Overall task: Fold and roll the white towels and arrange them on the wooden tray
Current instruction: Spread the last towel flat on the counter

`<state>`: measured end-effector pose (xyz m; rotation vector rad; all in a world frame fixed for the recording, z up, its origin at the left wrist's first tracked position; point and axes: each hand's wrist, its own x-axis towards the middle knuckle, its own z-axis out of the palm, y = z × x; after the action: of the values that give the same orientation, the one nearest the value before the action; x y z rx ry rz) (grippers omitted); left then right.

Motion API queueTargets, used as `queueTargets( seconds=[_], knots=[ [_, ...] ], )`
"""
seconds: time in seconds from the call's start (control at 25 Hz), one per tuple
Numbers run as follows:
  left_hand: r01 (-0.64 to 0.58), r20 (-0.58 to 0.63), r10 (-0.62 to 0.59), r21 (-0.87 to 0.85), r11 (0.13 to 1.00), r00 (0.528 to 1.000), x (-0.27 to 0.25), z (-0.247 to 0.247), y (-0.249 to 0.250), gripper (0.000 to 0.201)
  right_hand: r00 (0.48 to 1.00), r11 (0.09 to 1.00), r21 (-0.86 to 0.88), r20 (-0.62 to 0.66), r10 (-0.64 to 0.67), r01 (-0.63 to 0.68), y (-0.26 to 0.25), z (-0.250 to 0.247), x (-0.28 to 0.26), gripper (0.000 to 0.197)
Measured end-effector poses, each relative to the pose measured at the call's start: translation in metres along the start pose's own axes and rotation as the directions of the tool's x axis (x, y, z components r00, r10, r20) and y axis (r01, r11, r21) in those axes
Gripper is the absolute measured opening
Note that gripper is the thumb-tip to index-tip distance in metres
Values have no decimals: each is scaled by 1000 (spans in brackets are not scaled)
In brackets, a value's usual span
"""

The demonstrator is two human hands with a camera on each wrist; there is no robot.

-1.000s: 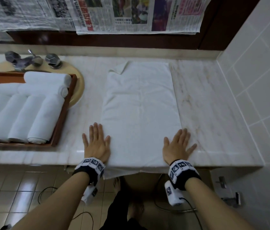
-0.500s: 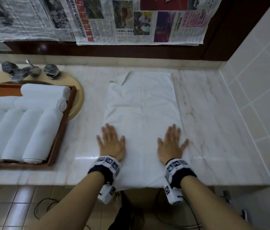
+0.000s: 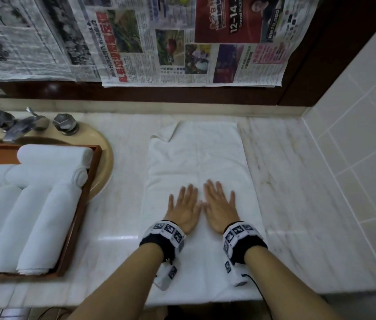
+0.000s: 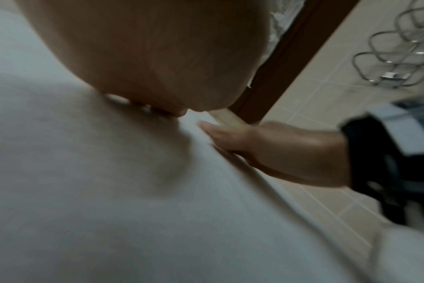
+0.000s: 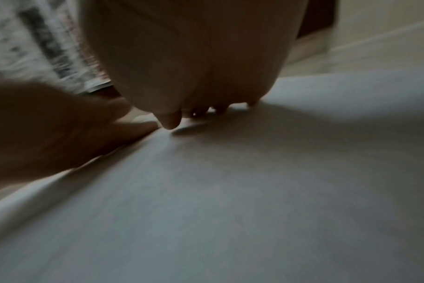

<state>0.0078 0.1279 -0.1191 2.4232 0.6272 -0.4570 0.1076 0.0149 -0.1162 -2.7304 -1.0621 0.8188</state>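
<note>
A white towel (image 3: 196, 158) lies flat as a long folded strip on the marble counter (image 3: 286, 181), its near end hanging over the front edge and its far left corner turned over. My left hand (image 3: 186, 207) and right hand (image 3: 218, 207) press flat on its middle, side by side, fingers straight. The wrist views show the towel (image 4: 109, 191) (image 5: 254, 191) under each palm, the right hand (image 4: 266, 149) beside the left and the left hand (image 5: 48, 130) beside the right. A wooden tray (image 3: 76, 227) at the left holds several rolled white towels (image 3: 32, 218).
The tray sits over a beige sink (image 3: 104, 162) with a metal tap (image 3: 20, 125) and two knobs. Newspaper sheets (image 3: 182, 42) hang on the dark wooden frame behind the counter. A tiled wall (image 3: 355, 135) bounds the right side. A chrome rack (image 4: 399, 57) hangs there.
Both hands slid inward from the towel's outer edges to its middle and a little further away from me, smoothing it. The towel itself stays in place.
</note>
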Motion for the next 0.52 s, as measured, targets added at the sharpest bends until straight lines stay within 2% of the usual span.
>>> queueTargets(
  seconds=[0.04,0.08,0.12,0.16,0.2,0.24,0.28,0.32,0.36,0.4,0.44,0.48,0.52],
  knots=[
    [-59,23,59,10,998,998,5,0,-1,58,998,998,-1,26,-65,65,-1,2,1,59],
    [-39,-8,40,19,999,999,11,-4,-14,57,999,999,16,29,-36,35,11,2,3,59],
    [57,-64,-55,28,998,996,15,-11,-32,58,997,997,27,17,71,-72,28,0,4,61],
    [221,-128,-219,-1,975,967,18,-21,-49,60,973,972,43,3,231,-231,43,-3,4,63],
    [362,-158,-363,-32,932,918,19,-31,-59,63,929,928,46,6,370,-369,51,-10,5,65],
    [406,-144,-415,-84,910,899,20,-38,-58,65,906,905,51,5,423,-423,47,-16,7,67],
    [332,-139,-346,-111,937,928,23,-41,-45,65,923,923,53,-20,384,-382,34,-19,13,67],
    [166,-122,-180,-113,980,976,29,-37,-24,62,967,968,34,-40,251,-250,16,-19,21,65],
    [-4,-75,-4,-107,994,997,38,-31,-6,59,995,996,4,-33,93,-93,0,-18,31,64],
    [-127,-25,125,-99,987,992,45,-24,4,57,1000,999,-15,-5,-30,30,-7,-15,39,63],
    [-157,10,159,-76,985,987,52,-26,2,56,998,998,-15,16,-68,68,-2,-15,46,62],
    [-91,-14,91,-37,995,996,62,-29,-11,55,1000,1000,-15,5,-23,23,13,-18,53,62],
    [45,-65,-45,-11,999,997,70,-36,-27,56,994,995,-12,-20,103,-103,31,-23,59,63]
  ],
)
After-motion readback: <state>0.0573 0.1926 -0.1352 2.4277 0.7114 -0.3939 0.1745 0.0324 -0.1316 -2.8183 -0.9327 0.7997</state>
